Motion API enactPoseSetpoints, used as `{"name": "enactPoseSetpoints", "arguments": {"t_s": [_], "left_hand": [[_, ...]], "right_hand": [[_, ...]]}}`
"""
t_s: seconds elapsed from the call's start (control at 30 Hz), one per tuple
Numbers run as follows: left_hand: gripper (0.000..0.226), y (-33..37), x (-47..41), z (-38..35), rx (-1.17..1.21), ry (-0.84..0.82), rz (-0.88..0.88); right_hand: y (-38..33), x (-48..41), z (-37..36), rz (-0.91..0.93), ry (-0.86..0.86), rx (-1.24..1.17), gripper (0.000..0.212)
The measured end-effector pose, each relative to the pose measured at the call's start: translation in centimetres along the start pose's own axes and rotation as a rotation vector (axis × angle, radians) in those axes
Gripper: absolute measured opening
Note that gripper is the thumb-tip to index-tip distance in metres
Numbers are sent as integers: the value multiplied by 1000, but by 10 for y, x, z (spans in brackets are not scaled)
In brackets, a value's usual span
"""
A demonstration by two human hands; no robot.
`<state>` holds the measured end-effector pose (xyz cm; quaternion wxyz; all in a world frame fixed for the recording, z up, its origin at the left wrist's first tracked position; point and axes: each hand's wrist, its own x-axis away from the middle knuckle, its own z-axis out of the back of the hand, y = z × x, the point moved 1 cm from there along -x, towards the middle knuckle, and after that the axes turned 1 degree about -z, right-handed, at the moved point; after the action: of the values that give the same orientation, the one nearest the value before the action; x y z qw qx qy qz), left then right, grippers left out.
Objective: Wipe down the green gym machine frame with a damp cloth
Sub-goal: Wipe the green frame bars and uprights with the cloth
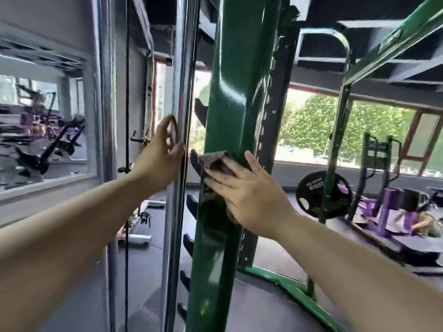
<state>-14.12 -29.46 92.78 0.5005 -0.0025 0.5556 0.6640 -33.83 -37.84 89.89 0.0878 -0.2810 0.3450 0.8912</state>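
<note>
Gym floor: black hooks (195, 161) could snag our grey cloth (213, 159).
Flat right hand (247, 188) presses it to green steel post (230, 104); left hand (165, 149), nine o'clock, clasps chrome rod (182, 80).

The frame upright (225, 92) is glossy dark green; the cloth (213, 159) is mottled grey-brown. The guide rod (180, 92) is chrome silver. The weight plate (318, 188) is black with pale lettering.

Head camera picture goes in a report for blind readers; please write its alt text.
The right hand presses a grey cloth flat against the green upright post, while the left hand holds the chrome rod beside it.
</note>
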Motion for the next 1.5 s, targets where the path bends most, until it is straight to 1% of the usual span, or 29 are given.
{"name": "enactPoseSetpoints", "arguments": {"t_s": [0.03,0.1,0.17,0.23,0.27,0.33,0.4,0.47,0.5,0.53,0.57,0.6,0.63,0.67,0.7,0.77,0.8,0.9,0.97,1.0,1.1,1.17,1.2,1.27,1.33,1.4,1.47,1.5], "left_hand": [[63,1,-5,4,16,-11,-2],[61,5,-21,15,54,-43,-5],[57,11,-38,24,148,-84,14],[52,15,-49,27,265,-126,17],[54,12,-56,28,303,-141,25],[63,3,-65,27,286,-222,40],[63,-4,-67,26,258,-307,35],[54,-8,-70,29,297,-362,6],[53,-9,-71,30,316,-386,0],[57,-9,-71,30,323,-400,-3],[66,-11,-71,30,313,-393,-6],[78,-11,-70,28,302,-384,0],[89,-13,-70,25,302,-373,-1],[94,-14,-69,23,313,-362,-3],[93,-12,-66,21,314,-354,-19],[78,-14,-65,16,308,-331,-56],[72,-15,-64,15,303,-320,-73],[64,-18,-64,11,305,-292,-123],[60,-19,-64,9,312,-288,-144],[59,-20,-64,8,310,-282,-142],[60,-21,-62,8,290,-285,-124],[60,-20,-62,10,267,-314,-130],[58,-20,-63,10,267,-320,-145],[50,-22,-65,12,265,-319,-165],[60,-23,-68,14,259,-339,-170],[61,-25,-68,17,215,-338,-157],[54,-26,-64,22,190,-310,-170],[50,-27,-60,24,176,-291,-185]], "right_hand": [[12,-14,14,-20,14,9,43],[40,-51,45,-116,95,7,35],[55,-85,66,-204,174,30,38],[54,-100,65,-256,208,83,45],[49,-102,58,-276,224,111,48],[32,-92,40,-300,233,126,50],[6,-70,16,-236,157,111,49],[-26,-48,-11,-98,13,133,43],[-40,-39,-21,-25,-54,152,38],[-49,-32,-28,33,-111,168,35],[-50,-30,-28,67,-144,180,33],[-43,-35,-22,68,-142,208,33],[-32,-45,-10,34,-114,238,33],[-17,-60,5,-24,-57,278,34],[0,-76,22,-110,1,322,34],[29,-108,53,-264,90,400,35],[36,-120,64,-310,119,404,36],[26,-130,60,-335,141,339,34],[4,-116,32,-258,72,333,29],[-11,-106,13,-202,5,335,28],[-53,-67,-32,-89,-252,277,37],[-63,-54,-39,-43,-327,228,36],[-58,-57,-33,-29,-312,235,35],[-31,-83,-5,-44,-162,291,32],[7,-119,33,-169,37,351,31],[41,-144,68,-337,180,390,37],[52,-147,78,-454,236,364,45],[47,-139,71,-464,226,342,49]]}}
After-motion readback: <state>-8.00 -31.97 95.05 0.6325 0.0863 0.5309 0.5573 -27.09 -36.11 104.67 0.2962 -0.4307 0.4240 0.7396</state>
